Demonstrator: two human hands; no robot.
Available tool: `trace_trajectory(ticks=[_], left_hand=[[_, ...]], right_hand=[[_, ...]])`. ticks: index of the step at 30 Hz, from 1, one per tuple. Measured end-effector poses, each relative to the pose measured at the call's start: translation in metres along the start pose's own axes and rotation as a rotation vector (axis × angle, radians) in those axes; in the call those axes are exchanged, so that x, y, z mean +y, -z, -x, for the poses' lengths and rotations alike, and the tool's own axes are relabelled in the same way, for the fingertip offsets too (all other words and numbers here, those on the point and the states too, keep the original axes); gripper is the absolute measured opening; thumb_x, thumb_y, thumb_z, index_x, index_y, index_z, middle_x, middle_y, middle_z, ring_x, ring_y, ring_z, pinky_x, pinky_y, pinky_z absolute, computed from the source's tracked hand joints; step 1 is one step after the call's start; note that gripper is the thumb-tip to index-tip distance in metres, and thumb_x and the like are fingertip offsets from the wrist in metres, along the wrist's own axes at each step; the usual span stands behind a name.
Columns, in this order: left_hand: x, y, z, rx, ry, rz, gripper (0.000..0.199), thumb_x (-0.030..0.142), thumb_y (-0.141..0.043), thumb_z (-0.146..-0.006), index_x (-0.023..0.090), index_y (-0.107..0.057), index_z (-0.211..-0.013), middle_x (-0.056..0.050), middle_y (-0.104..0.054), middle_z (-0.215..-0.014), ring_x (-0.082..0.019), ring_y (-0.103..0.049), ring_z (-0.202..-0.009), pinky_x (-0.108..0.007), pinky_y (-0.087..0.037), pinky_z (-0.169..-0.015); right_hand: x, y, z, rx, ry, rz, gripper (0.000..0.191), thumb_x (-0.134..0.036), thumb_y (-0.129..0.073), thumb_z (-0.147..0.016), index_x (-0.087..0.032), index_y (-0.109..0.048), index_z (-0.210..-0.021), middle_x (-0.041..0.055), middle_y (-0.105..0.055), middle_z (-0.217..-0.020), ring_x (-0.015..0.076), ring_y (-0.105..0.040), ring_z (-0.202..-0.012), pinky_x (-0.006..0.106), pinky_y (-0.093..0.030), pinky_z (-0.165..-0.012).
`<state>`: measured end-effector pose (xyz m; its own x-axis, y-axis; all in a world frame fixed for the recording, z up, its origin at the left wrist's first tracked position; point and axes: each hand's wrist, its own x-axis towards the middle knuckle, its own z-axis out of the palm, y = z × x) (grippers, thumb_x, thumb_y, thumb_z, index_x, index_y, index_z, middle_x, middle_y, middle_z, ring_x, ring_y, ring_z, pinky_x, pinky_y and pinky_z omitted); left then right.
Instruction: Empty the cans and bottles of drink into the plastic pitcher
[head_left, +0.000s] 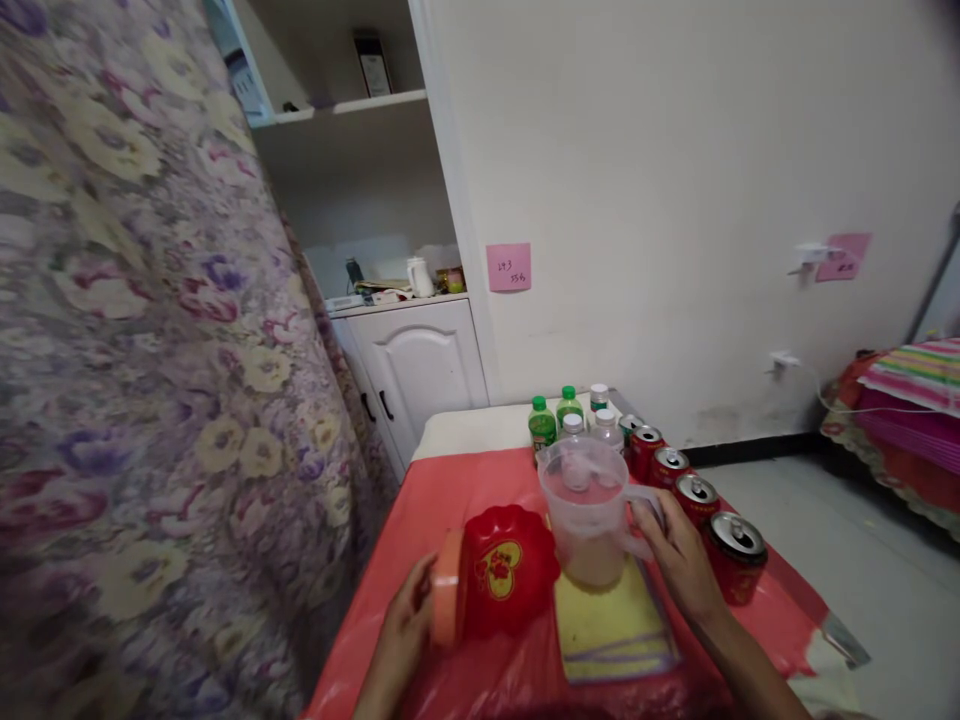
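My left hand (409, 620) is closed on an orange round lid (448, 590), tilted on edge at the left side of a red scalloped dish (506, 575). The handle of a clear plastic pitcher (589, 510) is in my right hand (671, 545). The pitcher is upright and overlaps the upper part of a yellow cloth (611, 630); whether it touches the cloth is hard to tell. The dish has a gold heart pattern and lies on the red table cover (465, 480).
Red cans (736, 560) line the table's right side. Green-capped bottles (541, 425) and white-capped bottles (606, 430) stand behind the pitcher. A floral curtain (165, 350) hangs at left, beside a white cabinet (427, 360). Pink notes (509, 267) are on the wall.
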<state>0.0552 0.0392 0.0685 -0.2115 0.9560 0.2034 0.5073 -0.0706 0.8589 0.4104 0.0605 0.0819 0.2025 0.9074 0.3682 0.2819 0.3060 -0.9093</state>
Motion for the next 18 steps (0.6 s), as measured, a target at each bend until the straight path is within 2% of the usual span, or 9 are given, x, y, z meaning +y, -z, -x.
trace_trajectory(ticks=[2,4,6,8,12,18], left_hand=[[0.012,-0.005,-0.007,-0.177,-0.110,-0.124,0.058,0.053,-0.048,-0.083,0.016,-0.062,-0.127,-0.013,-0.073,-0.122,-0.028,-0.068,-0.110,-0.039,-0.054,-0.097],[0.024,-0.014,-0.013,-0.303,-0.204,-0.462,0.050,0.039,-0.039,-0.091,0.020,-0.057,-0.134,-0.012,-0.067,-0.133,-0.025,-0.062,-0.119,-0.037,-0.048,-0.102],[0.034,-0.025,-0.018,-0.391,-0.231,-0.791,0.049,0.026,-0.034,-0.091,0.022,-0.058,-0.134,-0.013,-0.068,-0.127,-0.027,-0.062,-0.116,-0.039,-0.049,-0.098],[0.041,-0.034,-0.023,-0.439,-0.222,-0.953,0.050,0.018,-0.035,-0.088,0.022,-0.062,-0.129,-0.014,-0.070,-0.119,-0.030,-0.064,-0.110,-0.042,-0.049,-0.092],[0.045,-0.043,-0.026,-0.503,-0.225,-1.011,0.045,0.017,-0.042,-0.084,0.021,-0.068,-0.121,-0.015,-0.071,-0.115,-0.032,-0.062,-0.109,-0.044,-0.046,-0.093],[0.048,-0.042,-0.024,-0.536,-0.211,-1.061,0.043,0.019,-0.044,-0.084,0.022,-0.069,-0.119,-0.015,-0.070,-0.118,-0.032,-0.062,-0.110,-0.042,-0.045,-0.090]], right_hand=[[0.000,0.000,0.000,0.001,-0.003,0.000,0.035,-0.055,-0.045,-0.093,-0.024,-0.056,-0.104,0.0045,-0.064,-0.100,0.0251,-0.058,-0.096,0.036,-0.044,-0.086],[-0.001,0.000,0.000,0.002,-0.004,0.000,0.034,-0.054,-0.046,-0.093,-0.024,-0.056,-0.104,0.0042,-0.063,-0.101,0.0248,-0.058,-0.096,0.037,-0.043,-0.087],[-0.003,0.000,0.000,0.000,0.000,0.003,0.033,-0.054,-0.045,-0.093,-0.024,-0.056,-0.103,0.0035,-0.063,-0.100,0.0242,-0.057,-0.095,0.036,-0.043,-0.087],[-0.004,0.000,0.000,-0.004,0.007,0.005,0.033,-0.054,-0.045,-0.094,-0.024,-0.055,-0.103,0.0030,-0.062,-0.099,0.0237,-0.057,-0.094,0.036,-0.042,-0.086],[-0.007,0.001,0.000,-0.005,0.003,0.016,0.032,-0.053,-0.045,-0.094,-0.024,-0.056,-0.102,0.0026,-0.061,-0.096,0.0234,-0.056,-0.091,0.035,-0.042,-0.083],[-0.005,0.002,0.000,0.008,0.029,0.039,0.031,-0.051,-0.045,-0.094,-0.024,-0.057,-0.100,0.0027,-0.060,-0.096,0.0225,-0.057,-0.091,0.033,-0.043,-0.082]])
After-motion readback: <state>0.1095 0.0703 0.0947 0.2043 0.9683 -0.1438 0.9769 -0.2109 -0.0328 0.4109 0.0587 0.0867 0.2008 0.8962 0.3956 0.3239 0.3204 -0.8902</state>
